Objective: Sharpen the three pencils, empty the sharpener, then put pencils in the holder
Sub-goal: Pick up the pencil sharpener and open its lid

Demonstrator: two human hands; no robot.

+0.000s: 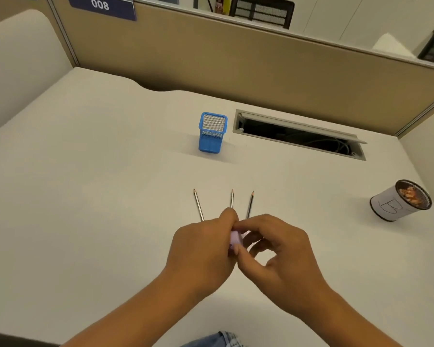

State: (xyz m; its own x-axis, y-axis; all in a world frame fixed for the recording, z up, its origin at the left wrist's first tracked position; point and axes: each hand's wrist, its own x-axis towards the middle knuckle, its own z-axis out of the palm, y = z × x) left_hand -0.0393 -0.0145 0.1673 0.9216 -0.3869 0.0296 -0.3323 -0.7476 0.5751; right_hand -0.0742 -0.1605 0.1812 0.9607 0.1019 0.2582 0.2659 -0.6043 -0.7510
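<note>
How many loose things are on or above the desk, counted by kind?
Thin wooden pencils lying on the desk: 3
Blue mesh square pencil holder: 1
Round mesh cup wrapped in white paper, holding shavings: 1
Small lilac plastic sharpener, held in both hands: 1
Total: 6

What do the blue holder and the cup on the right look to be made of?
Blue holder: probably painted metal mesh, since a fine grid shows through its walls, with a solid blue rim and base. Cup: dark mesh rim, likely metal too, wrapped in matte white paper with handwriting on it.
</note>
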